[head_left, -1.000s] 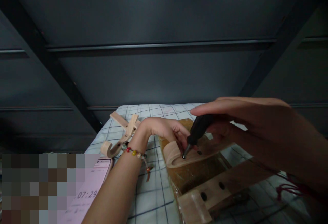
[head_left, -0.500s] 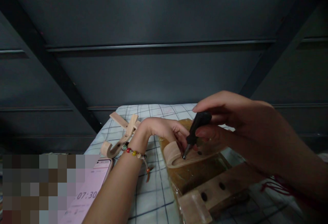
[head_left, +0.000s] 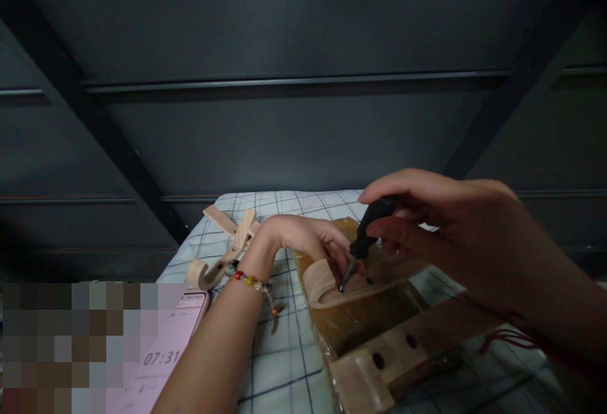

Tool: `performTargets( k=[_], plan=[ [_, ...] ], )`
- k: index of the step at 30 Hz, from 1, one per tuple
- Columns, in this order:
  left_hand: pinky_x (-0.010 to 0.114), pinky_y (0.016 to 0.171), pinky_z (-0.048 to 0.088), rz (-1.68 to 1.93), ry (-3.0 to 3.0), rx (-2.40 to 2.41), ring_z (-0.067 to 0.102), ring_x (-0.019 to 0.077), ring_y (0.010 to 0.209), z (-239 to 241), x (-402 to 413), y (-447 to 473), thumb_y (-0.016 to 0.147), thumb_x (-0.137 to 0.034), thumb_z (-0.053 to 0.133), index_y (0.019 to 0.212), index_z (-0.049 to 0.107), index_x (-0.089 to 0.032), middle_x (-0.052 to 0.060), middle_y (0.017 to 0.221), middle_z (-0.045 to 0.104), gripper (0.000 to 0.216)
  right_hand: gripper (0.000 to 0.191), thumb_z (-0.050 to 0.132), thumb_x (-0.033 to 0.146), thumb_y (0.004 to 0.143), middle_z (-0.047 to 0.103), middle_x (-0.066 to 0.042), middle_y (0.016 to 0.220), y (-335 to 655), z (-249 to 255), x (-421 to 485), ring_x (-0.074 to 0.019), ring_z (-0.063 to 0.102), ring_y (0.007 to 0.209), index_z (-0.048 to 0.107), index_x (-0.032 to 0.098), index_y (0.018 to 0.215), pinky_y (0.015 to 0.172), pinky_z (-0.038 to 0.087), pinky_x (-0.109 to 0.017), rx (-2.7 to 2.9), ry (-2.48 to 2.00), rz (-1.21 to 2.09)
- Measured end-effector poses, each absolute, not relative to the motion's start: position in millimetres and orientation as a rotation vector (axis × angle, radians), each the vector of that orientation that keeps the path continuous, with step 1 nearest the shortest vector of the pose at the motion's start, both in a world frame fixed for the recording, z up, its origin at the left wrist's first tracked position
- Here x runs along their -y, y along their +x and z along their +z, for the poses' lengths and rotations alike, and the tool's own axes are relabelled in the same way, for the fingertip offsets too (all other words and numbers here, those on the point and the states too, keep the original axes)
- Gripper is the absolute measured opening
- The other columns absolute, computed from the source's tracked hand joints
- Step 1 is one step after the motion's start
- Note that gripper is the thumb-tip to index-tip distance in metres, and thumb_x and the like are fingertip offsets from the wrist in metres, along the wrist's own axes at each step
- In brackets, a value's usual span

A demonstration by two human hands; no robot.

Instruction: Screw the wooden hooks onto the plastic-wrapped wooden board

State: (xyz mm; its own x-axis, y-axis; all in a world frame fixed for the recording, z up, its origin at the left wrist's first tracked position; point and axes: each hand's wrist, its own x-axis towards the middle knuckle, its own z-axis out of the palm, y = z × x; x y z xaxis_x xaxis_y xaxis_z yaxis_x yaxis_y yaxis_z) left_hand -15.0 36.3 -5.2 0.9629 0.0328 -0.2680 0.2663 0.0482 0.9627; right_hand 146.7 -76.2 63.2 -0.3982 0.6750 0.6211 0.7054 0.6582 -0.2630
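My right hand (head_left: 436, 224) is closed round the black handle of a screwdriver (head_left: 372, 227). The tool leans, and its metal tip meets a small dark screw or hole (head_left: 341, 287) in a curved wooden hook piece (head_left: 320, 281). My left hand (head_left: 327, 243) presses on that hook piece from behind, its fingers bent round the wood near the tip and partly hidden. Under the piece lies a block wrapped in brown tape (head_left: 360, 325). A second wooden hook piece (head_left: 403, 351) with two dark holes rests on the block's near side.
More wooden hook pieces (head_left: 237, 237) lie in a pile on the checked cloth (head_left: 289, 351) at the left. A phone (head_left: 175, 332) showing a timer is beside my left forearm. A dark panelled wall (head_left: 303, 136) stands behind the table.
My right hand has turned the screwdriver slightly, its handle shifting a little to the right. The tip stays at the same spot, and my left hand keeps its place.
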Motion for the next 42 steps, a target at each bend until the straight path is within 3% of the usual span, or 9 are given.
performTargets(
  k=[6, 11, 17, 21, 26, 30, 38, 42],
  plan=[
    [0.023, 0.066, 0.049, -0.176, 1.524, -0.271, 0.062, 0.013, 0.069, -4.3, -36.6, -16.2, 0.055, -0.009, 0.073, 0.093, 0.066, -0.011, 0.001, 0.075, 0.067, 0.038, 0.015, 0.059, 0.038, 0.078, 0.059, 0.009, 0.044, 146.8, 64.6, 79.4, -0.0118, 0.058, 0.039, 0.06, 0.024, 0.082, 0.04, 0.037, -0.024, 2.094, -1.109, -0.062],
    [0.022, 0.065, 0.049, -0.202, 1.552, -0.263, 0.061, 0.0128, 0.068, -1.1, -35.3, -15.2, 0.056, -0.01, 0.072, 0.091, 0.067, -0.01, 0.001, 0.071, 0.067, 0.035, 0.021, 0.047, 0.023, 0.085, 0.069, 0.005, 0.08, 151.9, 67.1, 81.4, -0.0103, 0.063, 0.062, 0.06, 0.027, 0.101, 0.056, 0.045, -0.021, 2.298, -0.944, -0.039],
    [0.023, 0.067, 0.05, -0.192, 1.573, -0.25, 0.061, 0.0144, 0.072, -1.1, -35.9, -14.0, 0.054, -0.012, 0.074, 0.085, 0.069, -0.012, 0.001, 0.074, 0.067, 0.032, 0.024, 0.046, 0.018, 0.084, 0.067, 0.001, 0.094, 153.3, 66.1, 81.0, -0.0129, 0.063, 0.08, 0.059, 0.027, 0.102, 0.066, 0.047, -0.023, 2.3, -0.857, -0.078],
    [0.023, 0.066, 0.05, -0.183, 1.568, -0.236, 0.061, 0.0141, 0.068, -2.4, -35.9, -13.5, 0.052, -0.013, 0.074, 0.074, 0.069, -0.013, 0.0, 0.07, 0.067, 0.023, 0.022, 0.051, 0.024, 0.08, 0.07, 0.001, 0.084, 149.2, 66.8, 80.3, -0.0147, 0.064, 0.067, 0.062, 0.026, 0.099, 0.058, 0.048, -0.024, 2.261, -0.939, -0.081],
    [0.022, 0.066, 0.05, -0.17, 1.566, -0.244, 0.061, 0.0134, 0.07, -4.1, -35.7, -14.4, 0.052, -0.01, 0.073, 0.081, 0.068, -0.014, -0.001, 0.072, 0.067, 0.029, 0.01, 0.059, 0.031, 0.076, 0.064, 0.004, 0.061, 145.3, 70.3, 82.0, -0.0103, 0.056, 0.049, 0.06, 0.022, 0.08, 0.045, 0.043, -0.02, 2.156, -1.013, 0.124],
    [0.022, 0.063, 0.05, -0.155, 1.566, -0.249, 0.06, 0.0127, 0.067, -3.9, -35.1, -15.0, 0.054, -0.012, 0.072, 0.076, 0.067, -0.014, -0.001, 0.07, 0.066, 0.022, 0.015, 0.056, 0.036, 0.079, 0.062, 0.003, 0.06, 143.2, 69.9, 86.2, -0.0103, 0.054, 0.049, 0.056, 0.022, 0.074, 0.042, 0.04, -0.02, 2.158, -1.059, 0.144],
    [0.022, 0.066, 0.049, -0.162, 1.605, -0.235, 0.06, 0.0139, 0.072, -1.3, -35.3, -11.1, 0.052, -0.011, 0.074, 0.073, 0.068, -0.012, 0.0, 0.071, 0.066, 0.022, 0.022, 0.049, 0.042, 0.082, 0.066, -0.002, 0.069, 143.7, 62.3, 92.0, -0.0178, 0.064, 0.066, 0.064, 0.026, 0.083, 0.052, 0.048, -0.025, 2.058, -1.117, -0.019],
    [0.022, 0.066, 0.049, -0.167, 1.59, -0.222, 0.06, 0.0133, 0.071, -2.1, -35.6, -11.9, 0.053, -0.009, 0.072, 0.083, 0.069, -0.012, 0.0, 0.072, 0.066, 0.03, 0.021, 0.05, 0.041, 0.081, 0.068, -0.001, 0.072, 146.7, 62.1, 89.0, -0.0193, 0.065, 0.069, 0.065, 0.028, 0.087, 0.053, 0.049, -0.026, 2.078, -1.104, -0.039]
  ],
)
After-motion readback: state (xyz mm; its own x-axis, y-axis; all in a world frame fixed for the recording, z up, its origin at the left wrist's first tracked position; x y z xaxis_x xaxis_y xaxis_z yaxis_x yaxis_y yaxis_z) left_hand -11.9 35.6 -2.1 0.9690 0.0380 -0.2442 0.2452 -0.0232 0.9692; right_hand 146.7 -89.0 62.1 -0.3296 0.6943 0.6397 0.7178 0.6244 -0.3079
